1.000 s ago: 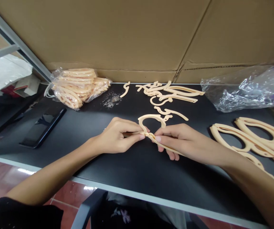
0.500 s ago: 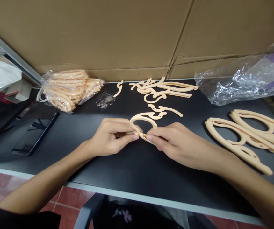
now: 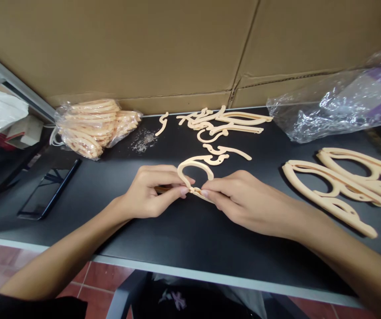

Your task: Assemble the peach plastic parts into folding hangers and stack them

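Between my hands is a cream plastic folding hanger (image 3: 194, 165), its curved hook standing up and its lower parts mostly covered by fingers. My left hand (image 3: 153, 190) pinches it from the left, thumb near the joint under the hook. From the right, my right hand (image 3: 240, 197) grips it with thumb and forefinger, close to the hook's free tip. Just beyond the hands lie loose cream hanger pieces (image 3: 232, 151). A pile of more hanger parts (image 3: 223, 122) rests farther back. To the right lie folded hangers (image 3: 330, 195), flat on the black table (image 3: 190, 248).
A clear bag packed with cream hanger parts (image 3: 91, 126) sits at the back left, with a single piece (image 3: 162, 124) and whitish debris (image 3: 144, 141) beside it. A phone (image 3: 49, 190) lies at left. Crumpled clear plastic (image 3: 330, 110) occupies the back right, before a cardboard wall (image 3: 144, 48).
Both hands keep their grip on the folding hanger, with hardly any change in pose. The whole view has shifted slightly.
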`<state>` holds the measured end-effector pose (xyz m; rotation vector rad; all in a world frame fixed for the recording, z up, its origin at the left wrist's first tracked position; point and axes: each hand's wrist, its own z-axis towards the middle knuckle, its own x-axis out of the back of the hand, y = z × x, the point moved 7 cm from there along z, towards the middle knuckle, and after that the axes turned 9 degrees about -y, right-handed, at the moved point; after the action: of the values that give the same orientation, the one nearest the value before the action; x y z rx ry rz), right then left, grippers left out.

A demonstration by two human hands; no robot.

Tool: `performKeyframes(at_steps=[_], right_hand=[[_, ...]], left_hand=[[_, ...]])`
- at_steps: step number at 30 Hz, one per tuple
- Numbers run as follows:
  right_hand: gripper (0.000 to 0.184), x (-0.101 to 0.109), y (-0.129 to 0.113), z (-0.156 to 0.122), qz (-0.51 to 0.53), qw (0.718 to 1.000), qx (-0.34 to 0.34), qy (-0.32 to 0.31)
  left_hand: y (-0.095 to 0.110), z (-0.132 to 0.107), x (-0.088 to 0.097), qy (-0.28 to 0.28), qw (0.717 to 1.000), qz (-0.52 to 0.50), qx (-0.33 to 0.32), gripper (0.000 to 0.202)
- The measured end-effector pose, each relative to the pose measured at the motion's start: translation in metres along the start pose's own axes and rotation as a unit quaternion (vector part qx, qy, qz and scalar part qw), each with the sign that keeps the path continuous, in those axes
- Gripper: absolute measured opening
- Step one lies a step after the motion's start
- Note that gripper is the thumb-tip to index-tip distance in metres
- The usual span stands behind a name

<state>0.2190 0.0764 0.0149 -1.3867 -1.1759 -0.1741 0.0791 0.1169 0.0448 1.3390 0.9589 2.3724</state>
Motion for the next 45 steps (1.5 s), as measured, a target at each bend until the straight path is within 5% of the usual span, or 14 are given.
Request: performKeyframes(at_steps=[28, 45], right_hand=[[0.032, -0.0042, -0.0011, -0.0004, -0.015, 1.0, 0.02, -0.01], [0.031, -0.0083, -0.0077, 0.0007, -0.071, 0.996, 0.01, -0.047]], left_hand=[[0.0045, -0.0002, -0.0015, 0.009, 0.999, -0.032, 0.001, 0.008], [-0.0027, -0.0001, -0.0076, -0.081, 0.989, -0.122, 0.028, 0.008]])
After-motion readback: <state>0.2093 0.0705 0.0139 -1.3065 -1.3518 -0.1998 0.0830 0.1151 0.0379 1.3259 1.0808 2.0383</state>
